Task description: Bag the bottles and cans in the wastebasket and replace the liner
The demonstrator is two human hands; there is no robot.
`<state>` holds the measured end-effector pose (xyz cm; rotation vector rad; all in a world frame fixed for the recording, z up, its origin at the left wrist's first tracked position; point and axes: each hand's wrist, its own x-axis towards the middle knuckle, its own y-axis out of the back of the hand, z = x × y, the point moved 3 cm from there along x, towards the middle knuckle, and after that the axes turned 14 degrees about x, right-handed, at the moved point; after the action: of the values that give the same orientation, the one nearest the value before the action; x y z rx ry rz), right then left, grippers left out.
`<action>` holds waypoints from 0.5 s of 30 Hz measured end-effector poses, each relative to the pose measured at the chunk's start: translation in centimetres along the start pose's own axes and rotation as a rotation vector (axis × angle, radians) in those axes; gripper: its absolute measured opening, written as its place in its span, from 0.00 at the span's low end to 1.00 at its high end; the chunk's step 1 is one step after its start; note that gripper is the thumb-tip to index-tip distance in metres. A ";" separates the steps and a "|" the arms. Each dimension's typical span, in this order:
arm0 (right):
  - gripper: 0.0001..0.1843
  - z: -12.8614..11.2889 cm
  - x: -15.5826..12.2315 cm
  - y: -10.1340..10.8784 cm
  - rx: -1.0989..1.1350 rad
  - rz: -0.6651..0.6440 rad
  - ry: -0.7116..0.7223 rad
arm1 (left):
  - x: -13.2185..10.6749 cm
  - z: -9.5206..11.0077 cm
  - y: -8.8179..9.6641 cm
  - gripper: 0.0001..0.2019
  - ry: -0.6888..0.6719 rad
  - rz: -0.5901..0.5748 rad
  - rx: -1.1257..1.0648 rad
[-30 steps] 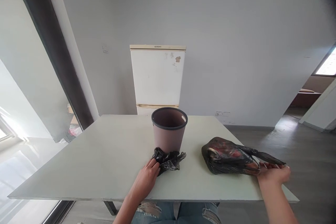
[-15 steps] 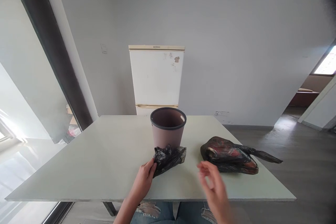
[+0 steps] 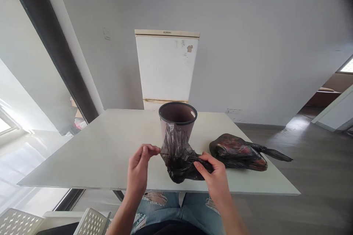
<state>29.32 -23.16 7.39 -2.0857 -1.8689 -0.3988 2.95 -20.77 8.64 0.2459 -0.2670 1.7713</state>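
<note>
A thin black plastic bag is held up between my two hands, partly unfolded, its upper part see-through. At its left edge, my left hand pinches the film between thumb and fingers. On the other side, my right hand grips the bunched, darker part. Right behind the bag stands a mauve trash can with a black rim, upright on the table; the bag hides part of its front. A tied, filled black bag lies to the right of my right hand, with reddish contents showing through.
The pale table reaches from my legs toward a white fridge by the grey wall. Light plastic pieces with cut-out patterns sit low at the left, below the table edge.
My right hand has come in and taken hold of the bag. The bag has spread upward from a crumpled bundle, and my left hand now pinches its left edge. The view has tilted down.
</note>
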 end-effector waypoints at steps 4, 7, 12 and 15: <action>0.09 -1.9 -0.7 0.7 -0.147 -0.079 0.323 | 0.4 0.4 0.5 0.22 0.073 -0.021 -0.029; 0.08 -2.7 -1.1 -0.8 -0.224 -0.200 0.515 | -0.6 0.1 -1.7 0.28 0.112 -0.316 0.053; 0.08 -2.4 -2.0 -2.6 -0.284 -0.355 0.550 | -0.8 0.4 -2.6 0.16 0.004 -0.272 0.128; 0.08 -2.6 -2.8 -2.6 -0.318 -0.388 0.532 | 0.7 1.0 -0.8 0.14 -0.034 -0.022 0.002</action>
<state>26.39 -26.44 8.72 -1.5412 -1.9416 -1.2761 3.58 -20.31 9.78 0.2797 -0.2859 1.7467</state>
